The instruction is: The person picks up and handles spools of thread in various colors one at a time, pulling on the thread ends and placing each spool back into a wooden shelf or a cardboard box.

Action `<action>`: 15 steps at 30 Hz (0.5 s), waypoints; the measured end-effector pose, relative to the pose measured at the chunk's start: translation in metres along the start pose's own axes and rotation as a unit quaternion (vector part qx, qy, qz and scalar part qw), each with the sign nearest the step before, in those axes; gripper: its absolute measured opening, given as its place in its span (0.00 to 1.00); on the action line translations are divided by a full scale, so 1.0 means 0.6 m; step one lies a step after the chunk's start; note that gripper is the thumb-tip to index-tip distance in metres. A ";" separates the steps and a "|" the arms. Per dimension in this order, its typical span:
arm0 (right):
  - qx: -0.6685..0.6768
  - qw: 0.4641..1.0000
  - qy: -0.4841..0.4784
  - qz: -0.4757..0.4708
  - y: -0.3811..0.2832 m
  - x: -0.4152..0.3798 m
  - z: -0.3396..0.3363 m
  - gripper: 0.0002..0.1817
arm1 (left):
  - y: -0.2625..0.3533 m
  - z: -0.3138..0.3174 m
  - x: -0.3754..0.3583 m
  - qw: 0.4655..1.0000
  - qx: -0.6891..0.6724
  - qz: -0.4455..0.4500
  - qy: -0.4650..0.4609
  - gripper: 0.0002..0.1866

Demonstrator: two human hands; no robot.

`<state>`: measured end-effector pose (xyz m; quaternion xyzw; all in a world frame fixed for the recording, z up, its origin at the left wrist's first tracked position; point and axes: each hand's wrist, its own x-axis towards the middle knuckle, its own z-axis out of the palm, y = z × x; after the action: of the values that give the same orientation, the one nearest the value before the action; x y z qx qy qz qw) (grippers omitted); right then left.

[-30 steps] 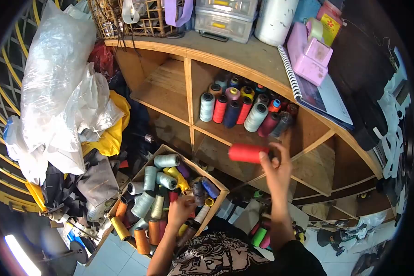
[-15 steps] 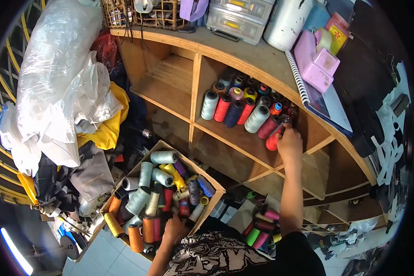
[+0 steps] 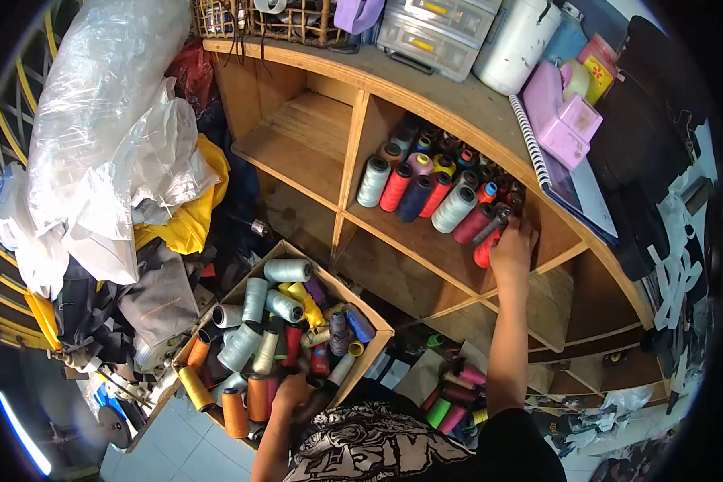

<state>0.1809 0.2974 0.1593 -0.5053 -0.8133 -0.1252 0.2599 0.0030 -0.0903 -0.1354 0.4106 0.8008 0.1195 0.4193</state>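
Rows of thread spools (image 3: pixel 395 187) stand upright in a wooden shelf compartment. My right hand (image 3: pixel 514 245) is at the right end of the front row, its fingers around a red spool (image 3: pixel 484 252), beside a dark grey one (image 3: pixel 490 228). A cardboard box (image 3: pixel 371 361) at lower centre holds several spools lying in a jumble, pale green, orange, yellow, red and blue. My left hand (image 3: pixel 295 392) is at the box's near side, among dark and orange spools; its fingertips are hidden, so its hold cannot be made out.
Plastic-wrapped bundles (image 3: pixel 96 96) and dark cloth (image 3: pixel 159 296) lie on the left. On the shelf top (image 3: pixel 450 88) are a wicker basket (image 3: pixel 297 24), clear drawers (image 3: pixel 426 40), a white canister (image 3: pixel 516 48), a pink tape dispenser (image 3: pixel 553 116) and a notebook (image 3: pixel 578 193). More spools (image 3: pixel 451 394) lie below.
The view has shifted slightly. My right hand has turned with its fingers lower around the red spool, and a dark grey spool now shows beside it. My left hand has moved slightly left at the box.
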 end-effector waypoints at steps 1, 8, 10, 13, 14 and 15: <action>0.004 1.000 -0.027 0.012 0.008 0.002 0.006 0.19 | 0.003 -0.006 -0.002 1.000 -0.029 -0.007 0.005 0.21; 0.023 1.000 -0.001 0.017 -0.014 -0.008 -0.015 0.20 | 0.052 -0.062 -0.034 0.985 -0.123 -0.022 0.117 0.24; 0.027 0.999 -0.020 0.024 -0.008 -0.008 -0.013 0.20 | 0.061 -0.082 -0.036 0.973 -0.140 0.030 0.179 0.32; 0.033 0.998 -0.051 0.028 -0.001 -0.014 -0.012 0.22 | 0.117 -0.146 -0.062 0.953 -0.247 0.067 0.162 0.28; 0.037 0.997 -0.064 0.022 -0.001 -0.018 -0.011 0.24 | 0.110 -0.143 -0.053 0.922 -0.354 0.084 0.131 0.29; 0.040 0.997 -0.067 0.020 -0.010 -0.022 -0.019 0.24 | 0.113 -0.148 -0.054 0.922 -0.354 0.080 0.132 0.29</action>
<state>0.1835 0.2795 0.1621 -0.5181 -0.8230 -0.0534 0.2267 -0.0176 -0.0582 -0.0254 0.2784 0.7190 0.4813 0.4170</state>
